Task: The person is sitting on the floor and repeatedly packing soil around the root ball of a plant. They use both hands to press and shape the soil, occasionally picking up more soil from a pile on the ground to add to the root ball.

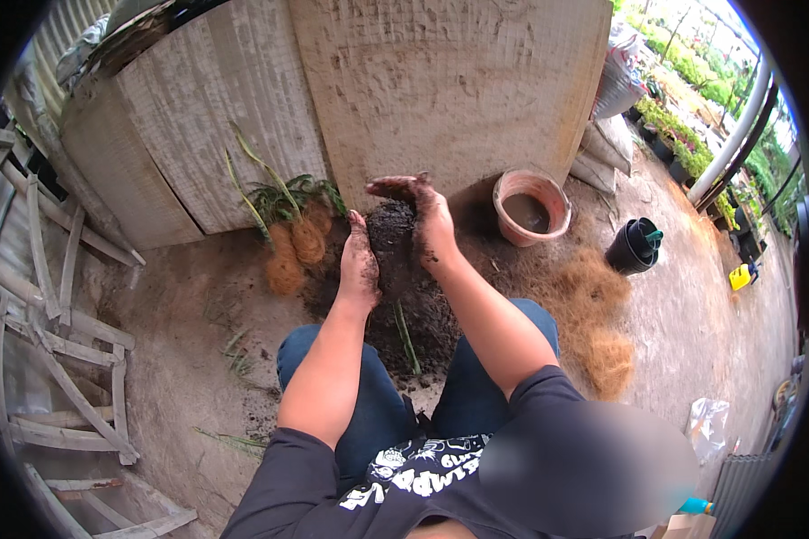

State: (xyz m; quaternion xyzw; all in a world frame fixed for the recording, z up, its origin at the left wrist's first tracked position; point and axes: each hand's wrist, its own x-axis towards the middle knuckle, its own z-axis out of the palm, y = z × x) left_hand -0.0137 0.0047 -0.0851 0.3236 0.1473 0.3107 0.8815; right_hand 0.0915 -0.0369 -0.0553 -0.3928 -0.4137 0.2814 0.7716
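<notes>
A clump of dark wet soil (390, 232) is held between my two muddy hands, above a heap of soil (438, 327) on the ground between my knees. My left hand (359, 259) presses the clump's left side, thumb up. My right hand (431, 219) cups its right side, with the fingers bent over the top. A green striped leaf (404, 337) points down from below the clump towards me; where it joins is hidden. Several fibre-wrapped root balls (286, 259) with upright green leaves stand to the left, by the wall panels.
A clay-coloured bucket of muddy water (529, 209) stands beyond my right hand. Loose brown coconut fibre (586, 296) lies to the right, near stacked black plastic pots (634, 246). Sacks (603, 151) lean at the board's edge. A wooden frame (74, 350) stands at the left; leaf scraps (239, 360) lie on the floor.
</notes>
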